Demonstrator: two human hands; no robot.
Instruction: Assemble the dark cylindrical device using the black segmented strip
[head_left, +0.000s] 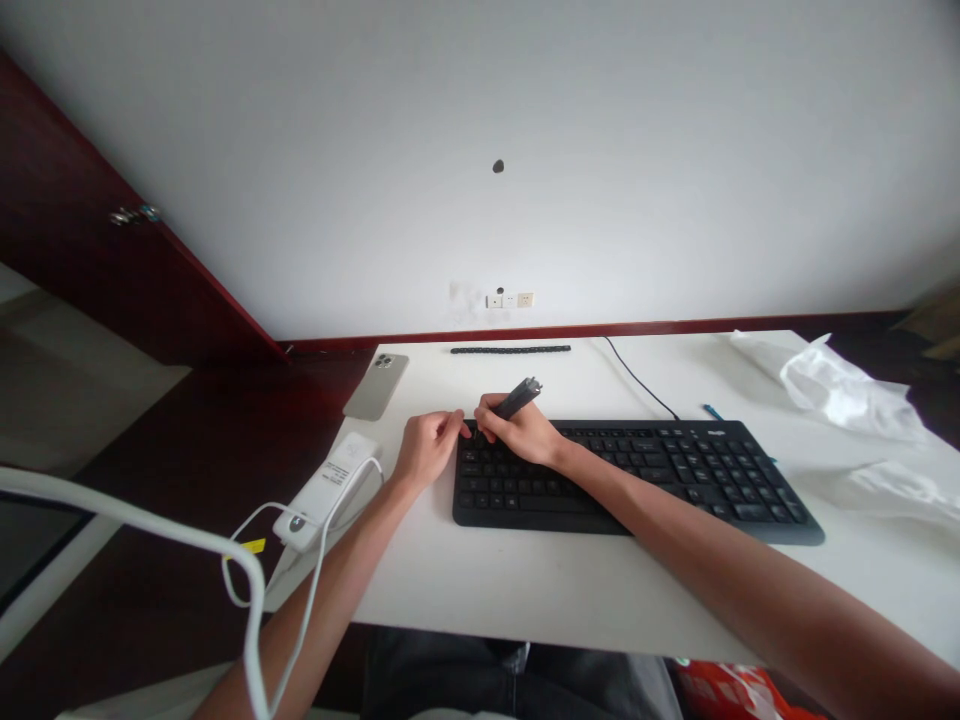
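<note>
A black keyboard [637, 460] lies flat on the white table. My right hand [517, 430] is above its upper left part, fingers closed round a thick dark grey hand tool [519, 397]. The tool tilts, with its upper end pointing up and right. Its lower tip sits low among my fingers, close to the keys, and its exact kind does not show. My left hand [431, 447] is at the keyboard's upper left corner, fingers drawn together close to my right fingertips. Whatever they may pinch is hidden or too small to name.
A phone [380, 387] lies at the table's far left, with a white power strip [330, 490] and white cable [259, 580] nearer. Along the back runs a dark segmented strip [510, 350]. Crumpled white plastic bags [840, 390] lie at the right, near a small blue object [712, 411].
</note>
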